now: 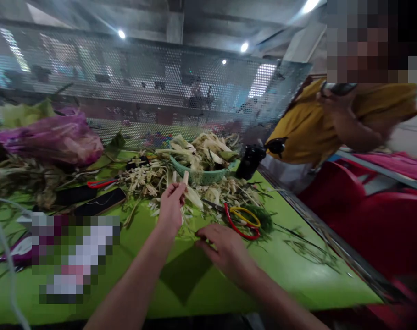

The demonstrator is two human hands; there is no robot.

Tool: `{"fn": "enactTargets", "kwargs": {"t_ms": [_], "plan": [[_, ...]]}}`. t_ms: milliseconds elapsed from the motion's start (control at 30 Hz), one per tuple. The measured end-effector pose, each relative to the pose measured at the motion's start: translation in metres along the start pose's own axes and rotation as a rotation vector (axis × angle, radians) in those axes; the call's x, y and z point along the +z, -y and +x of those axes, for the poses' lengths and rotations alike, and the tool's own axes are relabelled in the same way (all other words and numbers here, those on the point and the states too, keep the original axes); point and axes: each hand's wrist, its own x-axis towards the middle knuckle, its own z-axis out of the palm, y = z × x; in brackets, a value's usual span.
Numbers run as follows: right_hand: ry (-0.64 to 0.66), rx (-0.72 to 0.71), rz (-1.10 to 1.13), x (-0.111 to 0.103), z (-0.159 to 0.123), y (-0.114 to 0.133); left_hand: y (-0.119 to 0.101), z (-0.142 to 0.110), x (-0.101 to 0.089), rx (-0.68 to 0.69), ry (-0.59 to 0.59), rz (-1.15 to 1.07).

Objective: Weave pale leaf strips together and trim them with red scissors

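My left hand (174,201) is closed around a pale, flat strip (186,178) that looks like dried husk; its end sticks up past the fingertips. My right hand (224,245) hovers low over the green table, thumb and fingers apart, with nothing in it. Just beyond it lie scissors (241,220) with red and yellow handles, blades pointing left. Behind my left hand stands a green basket (208,176) heaped with husks (208,149). Loose husk scraps (146,181) are scattered around the basket.
A pink-purple plastic bundle (53,137) sits at back left. Nearer are a red-handled cutter (103,182) and a dark phone-like slab (100,201). A black bottle (250,160) stands right of the basket. Green twine (259,217) lies by the scissors. A person in a mustard top (311,123) stands at right.
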Motion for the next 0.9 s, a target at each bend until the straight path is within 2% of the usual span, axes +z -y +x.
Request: {"fn": "enactTargets", "kwargs": {"t_ms": [133, 200, 267, 433, 600, 700, 800, 900], "plan": [[-0.176, 0.279, 0.096, -0.038, -0.028, -0.030, -0.003, -0.003, 0.002, 0.012, 0.015, 0.027], [-0.215, 0.377, 0.077, -0.050, -0.037, -0.044, -0.003, -0.004, 0.003, 0.001, 0.020, 0.043], [-0.200, 0.414, 0.066, -0.055, -0.040, -0.054, -0.003, -0.004, 0.002, -0.001, 0.033, 0.068], [0.008, 0.430, -0.013, -0.039, -0.030, -0.054, -0.002, -0.003, 0.000, 0.013, 0.055, 0.090], [0.045, 0.508, -0.178, -0.019, -0.013, -0.050, -0.002, -0.004, 0.002, -0.004, 0.118, 0.108], [0.022, 0.532, 0.053, -0.020, -0.006, -0.054, -0.003, -0.006, 0.003, -0.017, 0.143, 0.094], [-0.044, 0.614, 0.518, -0.030, -0.002, -0.056, -0.002, -0.007, 0.003, -0.062, 0.184, 0.083], [-0.074, 0.656, 0.895, -0.042, 0.002, -0.052, -0.001, -0.010, 0.004, -0.146, 0.288, 0.082]]}}
